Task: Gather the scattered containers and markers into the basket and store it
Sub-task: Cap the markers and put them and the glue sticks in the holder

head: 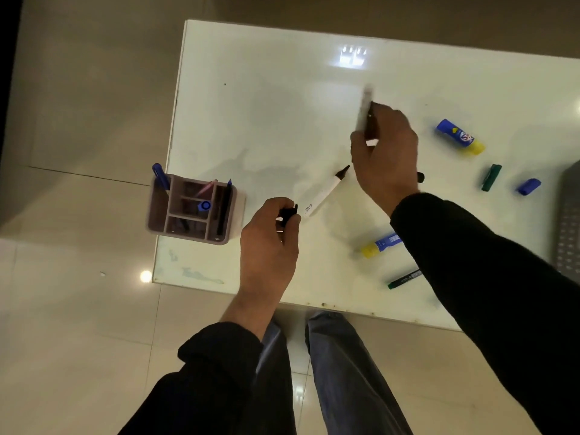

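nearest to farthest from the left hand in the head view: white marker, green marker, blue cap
1. white marker, just right of the left hand
2. green marker, farther right, by the table front edge
3. blue cap, far right

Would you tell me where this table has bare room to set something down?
Bare: the far-left stretch of the table beyond the organizer, and the near-left corner beside the left hand. Crowded: the right half, with glue sticks, loose caps and a green marker.
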Demonstrator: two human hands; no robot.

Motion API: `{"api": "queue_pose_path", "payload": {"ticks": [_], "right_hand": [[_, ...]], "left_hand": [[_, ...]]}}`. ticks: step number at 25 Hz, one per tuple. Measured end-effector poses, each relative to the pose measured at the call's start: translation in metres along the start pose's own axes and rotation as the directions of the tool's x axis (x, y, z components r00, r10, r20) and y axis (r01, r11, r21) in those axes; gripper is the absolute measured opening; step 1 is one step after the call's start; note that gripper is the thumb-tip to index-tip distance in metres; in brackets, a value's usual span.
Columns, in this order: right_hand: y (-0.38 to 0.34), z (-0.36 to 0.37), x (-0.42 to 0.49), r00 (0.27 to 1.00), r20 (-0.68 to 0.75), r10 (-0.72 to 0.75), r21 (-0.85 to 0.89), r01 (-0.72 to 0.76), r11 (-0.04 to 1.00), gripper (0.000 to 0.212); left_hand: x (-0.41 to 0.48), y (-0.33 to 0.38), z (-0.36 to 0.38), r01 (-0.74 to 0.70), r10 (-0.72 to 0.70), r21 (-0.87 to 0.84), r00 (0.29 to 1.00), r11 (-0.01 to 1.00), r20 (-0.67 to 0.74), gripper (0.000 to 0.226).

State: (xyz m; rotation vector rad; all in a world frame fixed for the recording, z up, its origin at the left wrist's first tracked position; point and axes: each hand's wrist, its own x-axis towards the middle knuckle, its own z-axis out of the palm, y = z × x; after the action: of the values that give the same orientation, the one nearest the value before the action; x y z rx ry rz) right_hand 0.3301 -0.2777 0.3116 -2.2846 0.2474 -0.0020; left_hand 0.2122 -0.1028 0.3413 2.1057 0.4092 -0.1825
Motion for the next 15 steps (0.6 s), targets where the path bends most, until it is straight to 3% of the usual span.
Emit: {"api": "queue_pose_path", "payload": {"ticks": [2,4,9,15], "right_hand": [[-0.011,-0.019,-0.036,0.974,0.007,0.227,0.373,-0.213,0.903,0.02],[-0.021,-0.033,-0.074,0.925,0.127,0.359,0.563,-0.365,0.741,0.014],[-0.024,-0.042,-0.132,0.872,0.214,0.441,0.604,-0.473,0.642,0.019],[-0.028,-0.048,-0.152,0.859,0.108,0.501,0.69,-0.428,0.585,0.019]], "left_hand": [[-0.005,0.009,0.002,0.012,-0.012,-0.013,1.0,1.0,0.022,0.027],[-0.011,0.012,0.006,-0.033,0.033,0.009,0.999,0.999,0.032,0.028],[-0.035,0.011,0.013,-0.14,0.136,0.055,0.988,0.989,0.076,0.024],[-0.049,0.006,0.007,-0.164,0.157,0.06,0.982,0.985,0.106,0.024]]}}
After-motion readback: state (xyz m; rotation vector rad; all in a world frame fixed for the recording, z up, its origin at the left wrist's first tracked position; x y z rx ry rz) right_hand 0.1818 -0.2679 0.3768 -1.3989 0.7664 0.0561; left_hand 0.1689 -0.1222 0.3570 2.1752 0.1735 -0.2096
